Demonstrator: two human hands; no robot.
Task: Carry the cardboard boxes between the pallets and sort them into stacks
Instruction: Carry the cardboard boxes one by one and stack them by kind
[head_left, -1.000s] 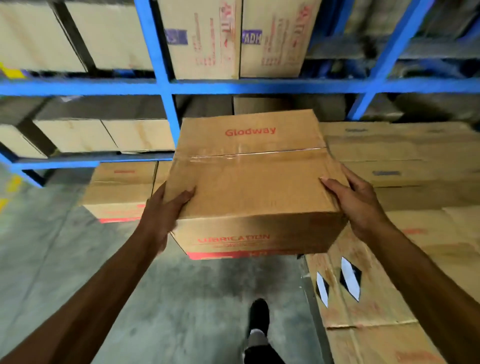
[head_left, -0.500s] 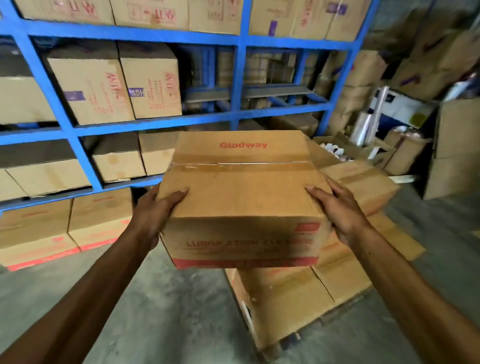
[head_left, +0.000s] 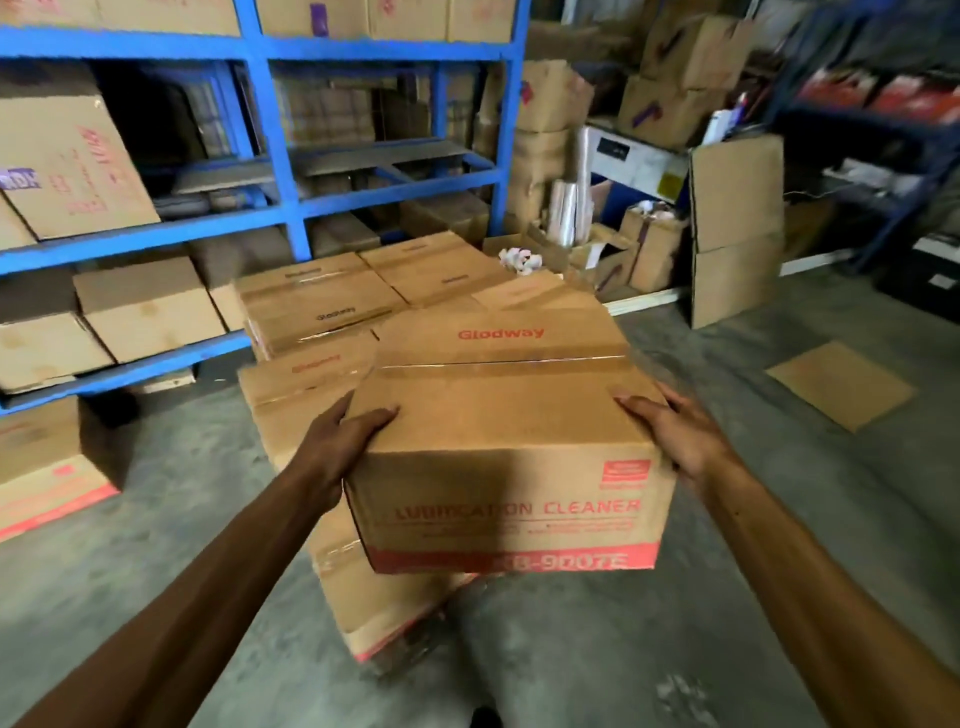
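A warehouse or stockroom. Blue metal shelving (head_left: 275, 156) holds rows of brown cardboard boxes (head_left: 145, 306). More sealed boxes printed "Glodway" sit in a low stack (head_left: 322, 312) on the bare concrete floor (head_left: 779, 519). Loose cartons (head_left: 675, 88) and rolls of plastic wrap (head_left: 569, 208) crowd the back wall.

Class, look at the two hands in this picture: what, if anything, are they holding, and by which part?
One cardboard box. The left hand grips its left side and the right hand its right side, fingers curled over the top edges.
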